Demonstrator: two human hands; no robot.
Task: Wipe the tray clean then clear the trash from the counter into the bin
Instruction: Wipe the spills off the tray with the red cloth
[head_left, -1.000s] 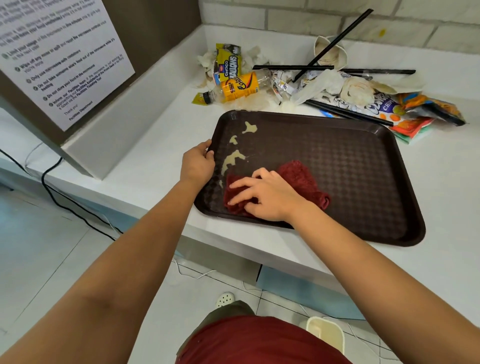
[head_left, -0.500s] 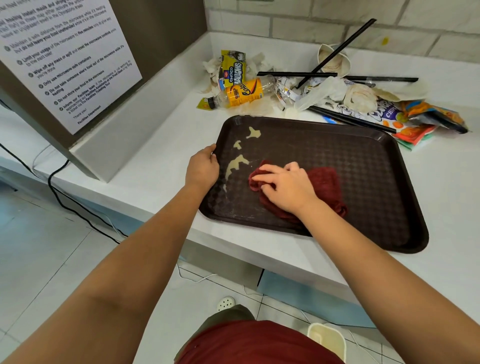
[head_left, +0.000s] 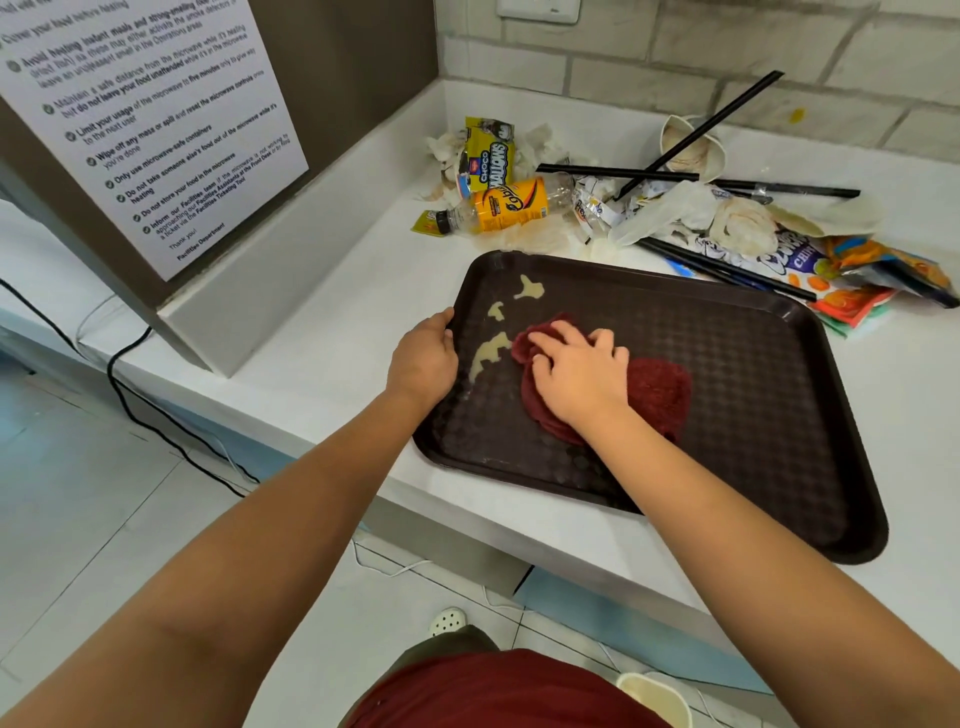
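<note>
Your right hand (head_left: 582, 376) presses the cloth (head_left: 660, 395) flat on the tray (head_left: 753, 415), fingers spread; your left hand (head_left: 423, 358) fingers curl around the tray's edge.

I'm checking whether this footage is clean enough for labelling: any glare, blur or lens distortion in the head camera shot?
Head view: sharp at the centre, the cream spill and red cloth crisp on the tray; soft even light, faint sheen on the tray rim, no harsh glare; wide-angle bending curves the counter edge and stretches the forearms; the notice text smears towards the corner.
</note>
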